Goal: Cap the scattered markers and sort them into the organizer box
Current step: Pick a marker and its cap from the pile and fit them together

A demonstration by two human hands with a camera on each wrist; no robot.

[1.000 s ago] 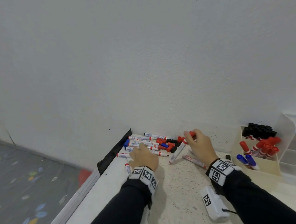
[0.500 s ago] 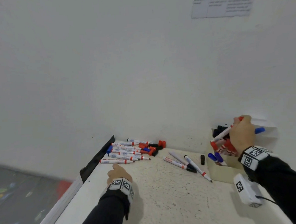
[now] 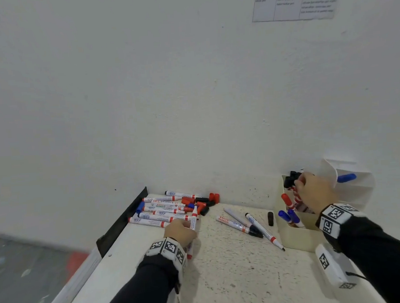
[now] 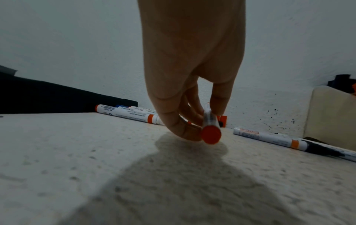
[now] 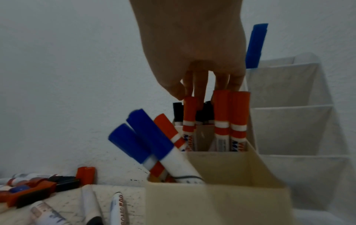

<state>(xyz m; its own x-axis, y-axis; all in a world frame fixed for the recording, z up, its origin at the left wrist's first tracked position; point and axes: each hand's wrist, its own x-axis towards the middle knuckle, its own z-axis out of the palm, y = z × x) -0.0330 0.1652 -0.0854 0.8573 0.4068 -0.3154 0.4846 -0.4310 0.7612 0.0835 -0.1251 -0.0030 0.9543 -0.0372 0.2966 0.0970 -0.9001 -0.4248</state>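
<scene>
A: Table entry. Sorting step in hand, I judge: organizer box stands far right by the wall. My right hand is over its middle compartment; its fingers hang down, tips touching the cap of a red marker standing upright among other red ones. Pinching or just letting go, I cannot tell.

B: And the left?

A: Left hand sits near-left, beside the loose pile of markers and caps at the far-left corner. Its fingers pinch an uncapped red marker, white barrel, red end plug toward the wrist camera.

B: Next move?

A: By my reckoning, bring the right hand across, pick a loose red cap from the pile, press it on. Three uncapped markers lie mid-table; a small black cap stands just beside the box.
</scene>
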